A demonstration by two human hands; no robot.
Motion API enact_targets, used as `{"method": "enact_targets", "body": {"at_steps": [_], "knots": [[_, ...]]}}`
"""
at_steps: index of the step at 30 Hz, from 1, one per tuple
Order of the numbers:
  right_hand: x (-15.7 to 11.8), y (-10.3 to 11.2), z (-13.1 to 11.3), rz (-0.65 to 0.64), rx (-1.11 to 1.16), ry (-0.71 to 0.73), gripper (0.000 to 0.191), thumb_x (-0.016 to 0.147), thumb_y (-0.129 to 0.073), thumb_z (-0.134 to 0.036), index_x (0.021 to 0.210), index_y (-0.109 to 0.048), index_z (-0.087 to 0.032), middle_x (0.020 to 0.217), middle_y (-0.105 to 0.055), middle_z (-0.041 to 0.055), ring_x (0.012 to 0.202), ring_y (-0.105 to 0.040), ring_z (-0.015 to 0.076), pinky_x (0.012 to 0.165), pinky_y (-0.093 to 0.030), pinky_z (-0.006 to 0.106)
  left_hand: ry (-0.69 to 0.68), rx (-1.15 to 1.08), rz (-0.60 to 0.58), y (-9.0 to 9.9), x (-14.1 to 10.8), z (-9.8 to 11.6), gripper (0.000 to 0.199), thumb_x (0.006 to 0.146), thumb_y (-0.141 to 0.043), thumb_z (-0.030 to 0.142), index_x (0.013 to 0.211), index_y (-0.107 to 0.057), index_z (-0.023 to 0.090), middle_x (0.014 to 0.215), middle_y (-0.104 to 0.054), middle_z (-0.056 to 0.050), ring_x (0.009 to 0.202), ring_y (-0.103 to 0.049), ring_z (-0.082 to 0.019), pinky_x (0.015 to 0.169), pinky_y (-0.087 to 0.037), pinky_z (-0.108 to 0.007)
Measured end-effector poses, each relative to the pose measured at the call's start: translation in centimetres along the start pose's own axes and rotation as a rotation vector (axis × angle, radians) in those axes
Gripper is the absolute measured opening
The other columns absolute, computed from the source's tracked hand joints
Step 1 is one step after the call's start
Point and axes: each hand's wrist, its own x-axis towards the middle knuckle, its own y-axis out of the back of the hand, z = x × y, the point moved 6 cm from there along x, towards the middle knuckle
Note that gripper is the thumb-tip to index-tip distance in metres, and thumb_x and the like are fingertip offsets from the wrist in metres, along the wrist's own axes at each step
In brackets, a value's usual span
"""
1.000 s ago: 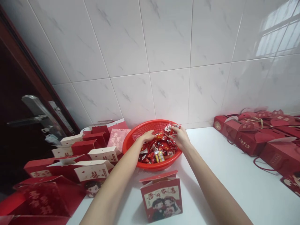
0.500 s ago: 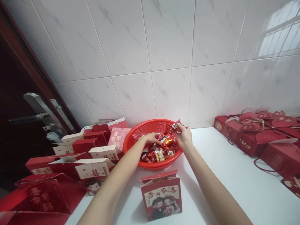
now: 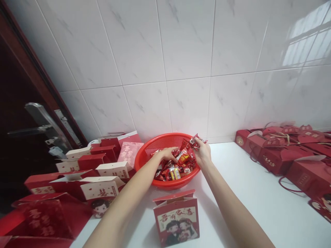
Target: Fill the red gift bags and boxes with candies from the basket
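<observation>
A red plastic colander basket (image 3: 144,153) holds a heap of wrapped candies (image 3: 183,158), mostly red, with a few yellow and gold ones. My left hand (image 3: 167,155) reaches over its left rim, fingers and thumb apart, touching the heap; the fingertips are partly hidden. At the right rim, my right hand (image 3: 203,151) is closed around several red-wrapped candies (image 3: 194,140), which stick out past the fingers. In front of the basket, between my forearms, a red gift box (image 3: 177,224) with a printed cartoon couple stands upright, its top flaps up.
Many red and cream gift boxes (image 3: 99,189) crowd the left side, several with raised flaps. More red boxes with cord handles (image 3: 274,160) are lined up at the right. A tiled wall (image 3: 188,103) rises behind the white table (image 3: 224,172); a dark door with a metal handle (image 3: 38,129) is at left.
The view has shifted slightly. Both hands stay at the basket in nearly the same places, the left one shifting a little over the candies, the right one still holding its candies.
</observation>
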Motion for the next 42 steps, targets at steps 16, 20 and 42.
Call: {"method": "enact_targets", "body": {"at_steps": [16,20,42], "knots": [[0.7,0.0,0.9,-0.133,-0.045,-0.017,0.022,0.06,-0.075,-0.011,0.073,-0.059,-0.018,0.066,-0.069,-0.001,0.063,-0.066,0.0156,0.059,-0.055,0.026,-0.085,0.08,0.263,1.0,-0.4,2.8,0.044,0.066,-0.071,0.018,0.111,-0.074,0.023,0.129,-0.065,-0.005,0.13,-0.049,-0.031,0.11,-0.038,-0.033],[0.7,0.1,1.1,-0.13,-0.049,-0.025,0.019,0.06,-0.072,-0.01,0.074,-0.06,-0.017,0.066,-0.07,0.0005,0.062,-0.065,0.0154,0.058,-0.054,0.025,-0.036,0.063,0.348,1.9,-0.1,2.1,0.036,0.08,-0.061,0.018,0.114,-0.072,0.015,0.125,-0.069,-0.01,0.125,-0.055,-0.029,0.108,-0.038,-0.032],[0.8,-0.2,1.5,-0.16,-0.073,-0.021,0.022,0.054,-0.073,-0.012,0.071,-0.06,-0.018,0.063,-0.069,-0.0003,0.058,-0.065,0.0153,0.054,-0.052,0.024,-0.014,-0.119,0.344,1.7,-0.1,1.4,0.022,0.088,-0.051,0.02,0.092,-0.073,0.02,0.101,-0.076,-0.008,0.104,-0.068,-0.027,0.094,-0.049,-0.036]]}}
